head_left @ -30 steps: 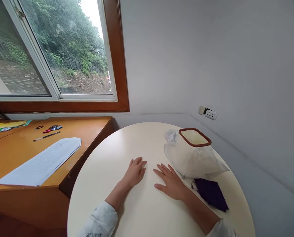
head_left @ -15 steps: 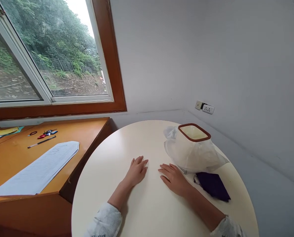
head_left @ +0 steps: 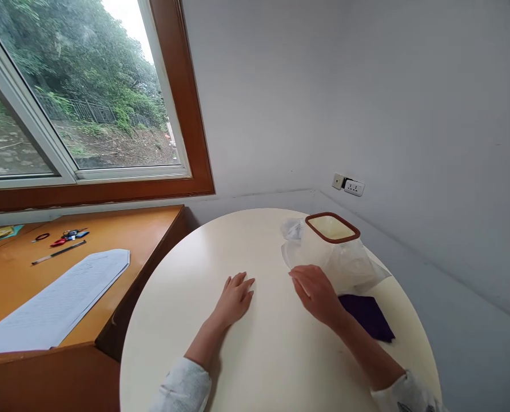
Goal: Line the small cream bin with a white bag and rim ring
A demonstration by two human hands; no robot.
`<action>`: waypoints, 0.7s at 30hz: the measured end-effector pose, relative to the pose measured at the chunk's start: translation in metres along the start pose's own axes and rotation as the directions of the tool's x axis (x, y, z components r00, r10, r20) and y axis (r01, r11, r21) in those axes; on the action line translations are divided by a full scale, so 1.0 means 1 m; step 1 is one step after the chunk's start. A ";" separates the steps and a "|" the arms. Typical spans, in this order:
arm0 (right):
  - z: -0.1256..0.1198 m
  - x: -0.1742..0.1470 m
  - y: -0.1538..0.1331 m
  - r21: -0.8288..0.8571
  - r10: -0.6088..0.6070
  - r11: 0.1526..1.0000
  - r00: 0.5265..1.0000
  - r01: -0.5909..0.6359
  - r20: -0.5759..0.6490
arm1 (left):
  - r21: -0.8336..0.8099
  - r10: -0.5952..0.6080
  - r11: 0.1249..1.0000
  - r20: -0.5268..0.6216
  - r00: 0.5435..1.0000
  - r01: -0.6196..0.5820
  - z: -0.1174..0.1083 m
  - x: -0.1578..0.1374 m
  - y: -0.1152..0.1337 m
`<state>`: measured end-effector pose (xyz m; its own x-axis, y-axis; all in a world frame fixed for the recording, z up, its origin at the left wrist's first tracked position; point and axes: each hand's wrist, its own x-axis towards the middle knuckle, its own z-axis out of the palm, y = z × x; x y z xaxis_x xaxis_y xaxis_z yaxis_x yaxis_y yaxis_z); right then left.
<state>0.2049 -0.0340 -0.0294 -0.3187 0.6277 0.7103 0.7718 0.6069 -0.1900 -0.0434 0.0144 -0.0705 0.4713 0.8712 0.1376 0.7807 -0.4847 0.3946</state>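
Observation:
My left hand (head_left: 233, 300) lies on the round cream table (head_left: 186, 274) with its fingers spread and nothing in it. My right hand (head_left: 317, 292) is raised a little above the tabletop, with fingers stretched forward and slightly bent, and I see nothing in it. Just beyond it stands a pale bin (head_left: 315, 246) with a brown square rim, a translucent plastic bag (head_left: 358, 266) draped about its outside. The right hand overlaps the bin's front in view; I cannot tell if they touch. A folded dark purple cloth (head_left: 369, 317) lies right of that hand, partly behind the wrist.
To the left is an orange-brown desk (head_left: 152, 234) holding a stack of paper (head_left: 66, 303), a pen (head_left: 58, 253), a bunch of keys (head_left: 71, 235) and a black ring (head_left: 40, 237). Wall sockets (head_left: 353, 187) sit behind the table, and a window (head_left: 109, 114) is at upper left.
My right hand has lifted from the table and moved toward the bin. My left hand stays in place. The view has shifted slightly to the right.

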 end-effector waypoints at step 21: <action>-0.059 0.031 0.076 -0.337 0.255 0.919 0.961 -0.206 0.108 | -0.226 -0.059 0.973 -0.099 0.993 0.035 0.001 -0.001 0.000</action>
<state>0.2855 0.0029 0.0183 -0.1682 0.8105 0.5610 0.9602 0.2634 -0.0926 -0.0428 0.0135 -0.0716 0.3813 0.9017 0.2038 0.6835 -0.4234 0.5946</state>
